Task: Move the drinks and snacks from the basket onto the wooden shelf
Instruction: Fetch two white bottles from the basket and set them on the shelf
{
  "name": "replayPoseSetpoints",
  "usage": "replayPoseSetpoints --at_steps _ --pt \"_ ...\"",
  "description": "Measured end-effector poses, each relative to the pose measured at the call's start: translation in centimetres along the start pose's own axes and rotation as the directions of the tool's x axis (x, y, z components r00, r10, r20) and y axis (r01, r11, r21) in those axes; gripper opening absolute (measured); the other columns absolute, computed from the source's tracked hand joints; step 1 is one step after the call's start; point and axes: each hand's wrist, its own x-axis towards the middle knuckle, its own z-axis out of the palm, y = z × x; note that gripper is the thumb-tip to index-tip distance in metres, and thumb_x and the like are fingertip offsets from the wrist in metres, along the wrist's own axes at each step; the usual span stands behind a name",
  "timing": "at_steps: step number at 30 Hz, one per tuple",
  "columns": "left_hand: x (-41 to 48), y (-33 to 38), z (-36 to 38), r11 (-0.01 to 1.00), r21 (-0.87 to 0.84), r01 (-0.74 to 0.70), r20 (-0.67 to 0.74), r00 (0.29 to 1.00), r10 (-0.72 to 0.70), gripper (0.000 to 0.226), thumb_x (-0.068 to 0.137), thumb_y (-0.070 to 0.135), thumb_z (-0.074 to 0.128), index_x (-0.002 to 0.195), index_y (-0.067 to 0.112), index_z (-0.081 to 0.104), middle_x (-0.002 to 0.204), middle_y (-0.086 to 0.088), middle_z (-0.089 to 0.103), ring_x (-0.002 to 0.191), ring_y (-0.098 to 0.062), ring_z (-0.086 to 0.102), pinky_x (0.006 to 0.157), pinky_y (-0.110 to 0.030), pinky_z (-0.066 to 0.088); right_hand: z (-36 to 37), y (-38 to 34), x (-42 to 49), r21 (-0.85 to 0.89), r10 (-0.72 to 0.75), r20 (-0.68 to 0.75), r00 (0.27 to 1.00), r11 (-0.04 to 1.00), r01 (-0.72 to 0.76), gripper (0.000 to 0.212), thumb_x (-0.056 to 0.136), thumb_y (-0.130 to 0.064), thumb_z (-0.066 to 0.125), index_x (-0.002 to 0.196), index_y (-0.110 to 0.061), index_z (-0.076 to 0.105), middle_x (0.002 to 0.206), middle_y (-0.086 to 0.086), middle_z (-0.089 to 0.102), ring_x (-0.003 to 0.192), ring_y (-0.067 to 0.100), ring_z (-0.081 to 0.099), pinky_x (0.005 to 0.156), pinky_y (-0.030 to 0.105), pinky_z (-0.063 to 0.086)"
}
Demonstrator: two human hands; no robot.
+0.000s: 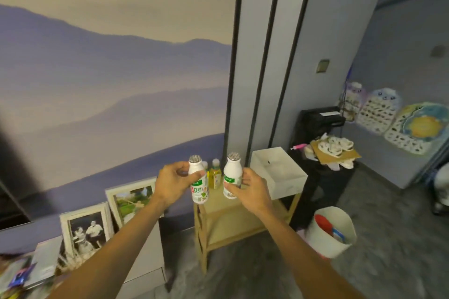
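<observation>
My left hand (173, 183) grips a white drink bottle (198, 183) with a silver foil cap, held upright in the air. My right hand (252, 189) grips a second white bottle (232, 178) of the same kind, also upright. Both hover above the light wooden shelf (245, 223), which stands on the floor by the wall. Two yellow drink bottles (215, 177) stand at the back of the shelf's top, between the two held bottles. The white basket (332, 233) sits on the floor to the shelf's right, with red and blue packets inside.
A white square box (279, 172) rests on the shelf's right end. Framed photos (132, 199) lean against the wall at left above a grey cabinet (145, 262). A black stand (323, 177) holds white shoes on cardboard at right.
</observation>
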Motion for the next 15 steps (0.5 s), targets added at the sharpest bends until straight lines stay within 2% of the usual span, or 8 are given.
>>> replayPoseSetpoints --at_steps 4,7,10,13,15 --pt "4.7 -1.9 3.7 1.000 -0.013 0.028 0.023 0.999 -0.028 0.039 0.077 0.039 0.090 0.111 0.026 0.079 0.108 0.010 0.080 0.098 -0.011 0.078 0.089 -0.046 0.065 -0.3 4.0 4.0 0.022 0.043 0.003 0.999 0.999 -0.043 0.049 0.084 -0.032 0.091 0.120 -0.032 0.058 0.111 -0.021 0.065 0.091 -0.010 0.064 0.069 0.003 0.050" --pt "9.0 -4.2 6.1 0.998 -0.019 0.055 0.008 0.998 -0.055 0.031 0.080 0.031 0.091 0.108 0.026 0.080 0.103 0.011 0.081 0.094 -0.007 0.078 0.088 -0.040 0.065 0.4 7.2 7.7 0.031 0.068 0.007 0.998 0.997 -0.069 0.047 0.082 -0.031 0.092 0.115 -0.032 0.059 0.103 -0.029 0.063 0.087 -0.013 0.065 0.069 0.005 0.050" --pt "13.7 -7.4 8.3 0.994 -0.027 0.101 -0.033 0.994 -0.102 0.031 0.080 0.030 0.092 0.108 0.025 0.081 0.104 0.009 0.081 0.096 -0.007 0.077 0.090 -0.040 0.064 1.5 10.7 12.3 0.027 0.095 0.019 0.995 0.995 -0.096 0.045 0.082 -0.032 0.093 0.113 -0.033 0.060 0.101 -0.030 0.065 0.092 -0.008 0.067 0.073 0.009 0.053" --pt "17.5 -11.3 10.2 0.986 -0.039 0.165 -0.048 0.985 -0.166 0.025 0.080 0.028 0.093 0.102 0.032 0.083 0.104 0.011 0.081 0.097 -0.006 0.077 0.091 -0.043 0.064 2.9 14.2 16.6 -0.008 0.125 0.059 0.990 0.992 -0.125 0.051 0.082 -0.040 0.092 0.122 -0.037 0.060 0.108 -0.029 0.067 0.103 -0.008 0.066 0.079 0.011 0.054" --pt "19.3 -13.7 11.1 0.981 -0.016 0.194 -0.036 0.980 -0.195 0.026 0.080 0.028 0.092 0.102 0.037 0.082 0.103 0.014 0.081 0.097 -0.007 0.077 0.092 -0.046 0.063 4.2 16.7 19.2 -0.031 0.125 0.082 0.989 0.992 -0.123 0.055 0.080 -0.044 0.093 0.124 -0.041 0.060 0.112 -0.028 0.069 0.108 -0.006 0.066 0.085 0.021 0.058"
